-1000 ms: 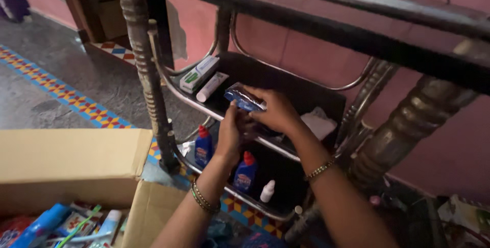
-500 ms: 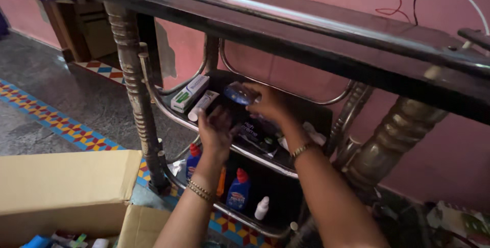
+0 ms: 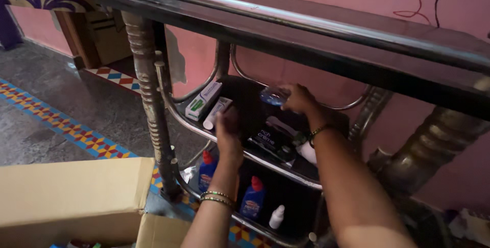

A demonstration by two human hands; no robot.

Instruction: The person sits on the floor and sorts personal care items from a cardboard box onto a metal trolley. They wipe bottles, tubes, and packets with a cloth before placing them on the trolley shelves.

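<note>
My right hand [image 3: 298, 100] reaches deep onto the black middle shelf [image 3: 232, 143] of a metal rack and holds a small blue packet [image 3: 273, 95] near the back rail. My left hand [image 3: 228, 128] hovers at the shelf's front edge, fingers apart, next to a white tube [image 3: 216, 113] and a white and green box [image 3: 202, 100]. A dark packet [image 3: 268, 141] lies on the shelf between my hands.
Two blue bottles with red caps [image 3: 252, 202] and a small white bottle [image 3: 276, 217] stand on the bottom shelf. An open cardboard box [image 3: 71, 197] sits on the floor at lower left. The rack's top shelf [image 3: 306, 28] overhangs; a pink wall is behind.
My right hand has carried the blue packet from the shelf's front towards the back. My left hand has let go of it and dropped to the front edge. The view has tilted upward.
</note>
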